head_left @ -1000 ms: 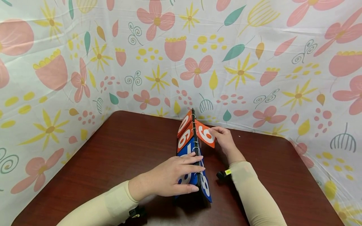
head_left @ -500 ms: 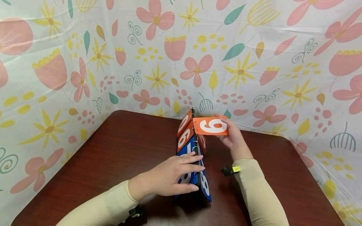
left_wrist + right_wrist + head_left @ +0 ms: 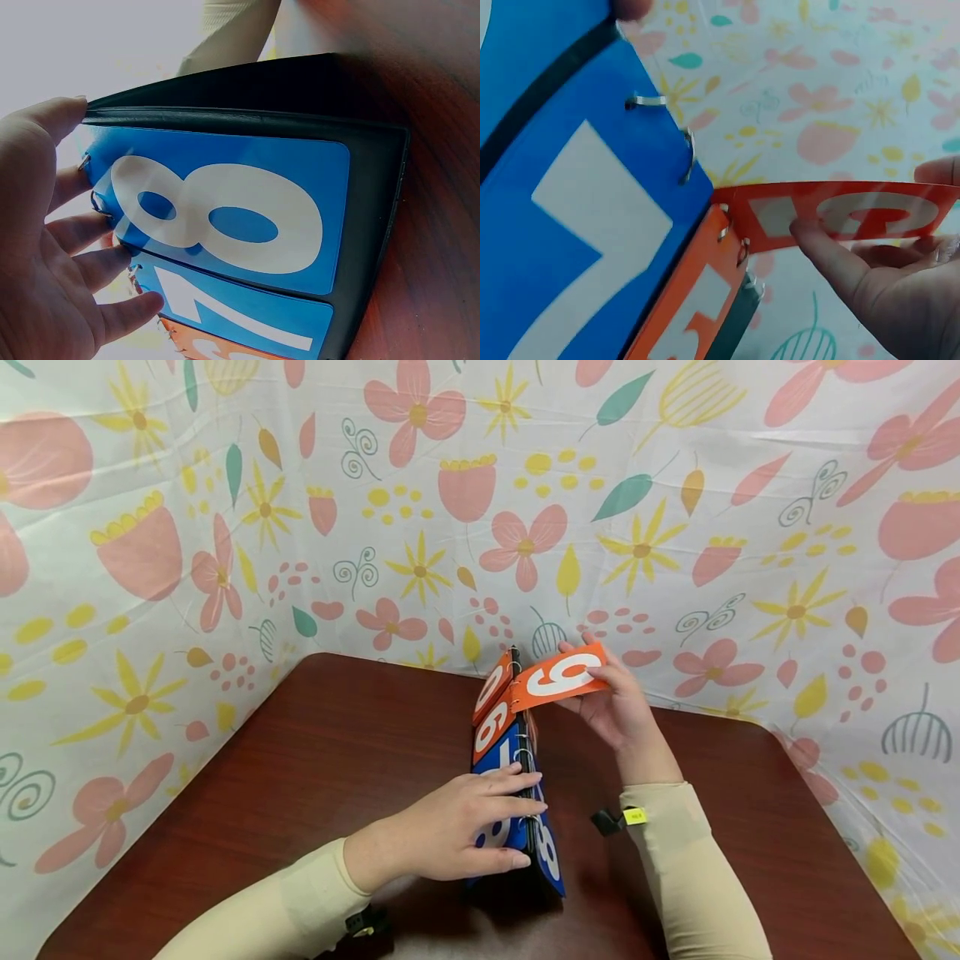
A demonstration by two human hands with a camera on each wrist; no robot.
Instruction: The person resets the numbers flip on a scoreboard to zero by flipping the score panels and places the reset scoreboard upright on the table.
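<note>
A tent-shaped flip scoreboard [image 3: 379,195] with a black cover and ring-bound number cards stands on the table. Between thumb and fingers, my right hand [image 3: 628,718] holds an orange card [image 3: 555,680], still on its rings and raised out from the spine. Its white digit looks like a 6 or 9 in the head view; the right wrist view shows a 5 on the other face. Across the spine rests my left hand [image 3: 450,827], fingers extended and thumb at the near end. Beneath it hang a blue 8 card [image 3: 247,225] and a blue 7 card [image 3: 592,202].
The dark red-brown table [image 3: 315,760] carries the scoreboard near its middle. A white cloth with printed flowers [image 3: 420,510] rises behind the table and along both sides. Black wrist straps [image 3: 607,821] sit under the sleeves.
My right hand has swung the orange card up from the scoreboard's right slope, past level, so its outer end now tilts upward. My left hand stays in place.
</note>
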